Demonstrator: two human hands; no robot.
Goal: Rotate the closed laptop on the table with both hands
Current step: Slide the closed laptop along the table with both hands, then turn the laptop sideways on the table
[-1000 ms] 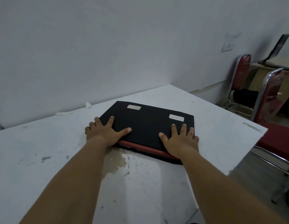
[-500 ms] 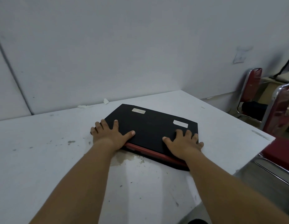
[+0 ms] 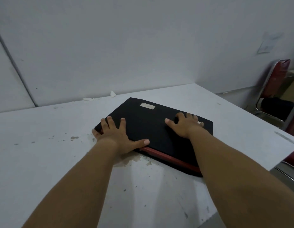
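A closed black laptop [image 3: 151, 125] with a red strip along its near edge lies flat on the white table [image 3: 44, 153], skewed so its right end points toward me. My left hand [image 3: 116, 135] presses on its near left corner, fingers spread, thumb along the near edge. My right hand [image 3: 185, 124] lies flat on the lid near the far right side, fingers spread, partly covering a pale sticker. Another pale sticker [image 3: 147, 106] shows near the far edge.
A grey wall [image 3: 143, 46] stands just behind the table. Scraps of white paper [image 3: 112, 94] lie at the table's far edge. Red chairs with chrome frames [image 3: 274, 83] stand at the right, beyond the table's right edge. The tabletop has chipped, stained patches.
The laptop has turned, its right end swinging toward me. My right hand has slid from the near right corner farther up the lid; my left hand stays at the near left corner.
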